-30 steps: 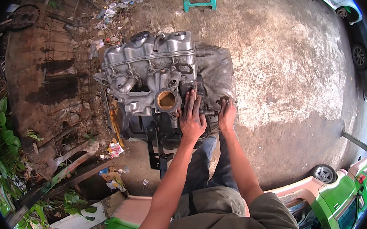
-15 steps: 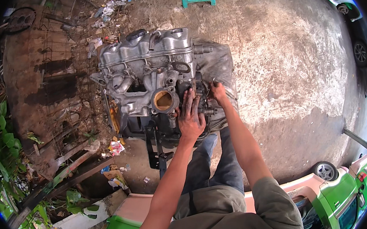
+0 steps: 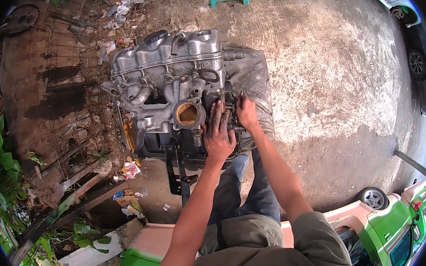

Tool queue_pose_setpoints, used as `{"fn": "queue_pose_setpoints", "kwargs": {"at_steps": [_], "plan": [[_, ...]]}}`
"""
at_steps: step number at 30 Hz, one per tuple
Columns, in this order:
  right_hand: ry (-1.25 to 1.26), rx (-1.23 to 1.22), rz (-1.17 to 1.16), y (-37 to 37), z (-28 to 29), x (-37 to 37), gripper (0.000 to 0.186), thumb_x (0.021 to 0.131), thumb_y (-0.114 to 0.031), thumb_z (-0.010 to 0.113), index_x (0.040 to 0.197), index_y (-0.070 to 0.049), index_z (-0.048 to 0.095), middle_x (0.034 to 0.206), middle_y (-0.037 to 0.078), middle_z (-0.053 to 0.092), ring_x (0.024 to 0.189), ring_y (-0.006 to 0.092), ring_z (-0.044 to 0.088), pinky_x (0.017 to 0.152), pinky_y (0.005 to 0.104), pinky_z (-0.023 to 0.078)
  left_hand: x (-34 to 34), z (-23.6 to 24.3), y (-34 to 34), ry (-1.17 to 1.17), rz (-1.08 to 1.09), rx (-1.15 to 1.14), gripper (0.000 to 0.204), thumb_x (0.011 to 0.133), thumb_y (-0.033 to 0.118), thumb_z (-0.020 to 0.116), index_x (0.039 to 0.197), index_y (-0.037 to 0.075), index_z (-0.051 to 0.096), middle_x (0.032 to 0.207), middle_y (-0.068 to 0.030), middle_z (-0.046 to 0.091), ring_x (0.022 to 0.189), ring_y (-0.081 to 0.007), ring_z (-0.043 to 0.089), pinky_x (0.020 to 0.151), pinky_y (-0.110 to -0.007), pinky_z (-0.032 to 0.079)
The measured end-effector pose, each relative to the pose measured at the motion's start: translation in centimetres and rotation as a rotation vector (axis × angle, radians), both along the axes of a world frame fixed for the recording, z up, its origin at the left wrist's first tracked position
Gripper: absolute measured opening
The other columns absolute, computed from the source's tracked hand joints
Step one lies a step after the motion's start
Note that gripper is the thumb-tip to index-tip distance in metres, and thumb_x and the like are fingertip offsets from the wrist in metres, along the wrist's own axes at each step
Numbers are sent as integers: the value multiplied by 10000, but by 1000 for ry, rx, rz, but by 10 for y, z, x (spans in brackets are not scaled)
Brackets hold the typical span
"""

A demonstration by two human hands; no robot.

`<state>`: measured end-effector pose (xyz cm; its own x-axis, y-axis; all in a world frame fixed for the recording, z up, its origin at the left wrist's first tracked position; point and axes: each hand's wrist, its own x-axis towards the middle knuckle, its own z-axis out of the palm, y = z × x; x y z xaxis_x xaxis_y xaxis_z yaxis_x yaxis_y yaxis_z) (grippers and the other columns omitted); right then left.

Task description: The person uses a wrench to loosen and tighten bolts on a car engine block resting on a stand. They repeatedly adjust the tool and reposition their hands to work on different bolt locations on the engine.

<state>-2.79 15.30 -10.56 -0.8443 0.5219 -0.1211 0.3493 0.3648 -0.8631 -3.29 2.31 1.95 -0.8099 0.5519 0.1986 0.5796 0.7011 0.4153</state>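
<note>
A grey metal car engine (image 3: 171, 61) with a ribbed valve cover stands in front of me, its round throttle opening (image 3: 188, 114) facing up. My left hand (image 3: 220, 140) lies on the dark parts at the engine's right front, fingers stretched out and pointing away from me. Just to its right, my right hand (image 3: 246, 114) is closed, fingers pinched at the engine's right side. A small tip shows above those fingers, but what they hold is too small to make out. Below the throttle opening, a black metal bracket (image 3: 175, 173) sticks out toward me.
A grey cover (image 3: 258, 78) lies along the engine's right side. Beyond stands a green stool (image 3: 228, 1). Litter (image 3: 125, 9) and wire mesh lie to the left, with plants (image 3: 3, 160) nearer. A green and pink vehicle (image 3: 392, 224) stands behind at right, beside a loose wheel (image 3: 374, 199).
My right hand has shifted slightly left and down, closer to my left hand, and its wrist has turned. My left hand stays on the same part. The whole view has shifted slightly.
</note>
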Motion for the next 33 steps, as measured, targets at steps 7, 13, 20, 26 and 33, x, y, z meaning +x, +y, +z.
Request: {"fn": "queue_pose_setpoints", "kwargs": {"at_steps": [7,13,20,26,33], "plan": [[58,187,-16,-34,61,77,175,960,-88,526,1066,50,531,856,276,628,802,482,590,690,506,463,0,3,1,-37,3,-12,523,773,73,511,1291,14,561,1561,-134,342,1445,-307,332,1142,-493,293],[-112,-64,-440,-15,40,86,279,1039,-185,444,967,46,583,772,259,626,730,445,602,656,464,463,0,5,1,19,-1,-29,509,768,75,513,1269,8,573,1561,-139,342,1446,-303,334,1137,-500,290],[-175,-81,-241,24,-30,29,434,1020,-367,487,939,35,626,780,269,645,771,427,651,696,462,487,0,4,2,-35,-11,21,442,793,67,480,1221,-16,552,1537,-166,365,1437,-328,341,1161,-558,172],[-320,-181,-115,30,-76,-10,493,964,-455,560,1006,28,654,818,282,656,815,457,643,713,481,495,-1,4,1,27,3,-38,481,768,78,511,1235,-1,591,1552,-139,357,1431,-309,359,1097,-531,336],[-417,-266,-41,19,-82,-19,419,948,-378,590,1057,22,651,846,258,665,762,319,675,675,435,536,-1,4,1,51,-5,-35,472,766,83,518,1224,-2,592,1547,-146,363,1426,-312,367,1095,-523,341]]}}
